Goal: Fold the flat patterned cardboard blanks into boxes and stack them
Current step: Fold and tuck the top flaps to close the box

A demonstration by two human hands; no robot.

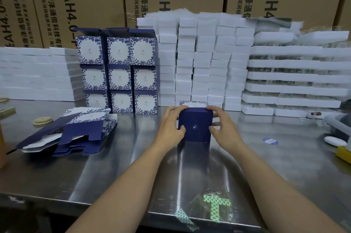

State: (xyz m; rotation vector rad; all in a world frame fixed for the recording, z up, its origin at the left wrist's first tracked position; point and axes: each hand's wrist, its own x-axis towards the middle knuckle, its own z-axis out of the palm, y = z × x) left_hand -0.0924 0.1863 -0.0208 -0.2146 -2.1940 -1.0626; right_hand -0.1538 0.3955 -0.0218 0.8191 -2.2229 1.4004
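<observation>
Both hands grasp one folded box (195,128). Left hand (171,125): fingers curled over the box's far top edge, thumb pressed on the left margin of the navy near face. Right hand (224,127): same hold mirrored, fingers curled over the far top corner, thumb on the right margin. The box sits upright on the steel table (133,172), near its middle, with a patterned panel showing just behind its top edge. Finished boxes (119,73) stand to the left rear, stacked three wide and three high. Flat blanks (76,134) lie in a loose pile further left on the table. White foam stacks (205,61) stand directly behind the held box.
</observation>
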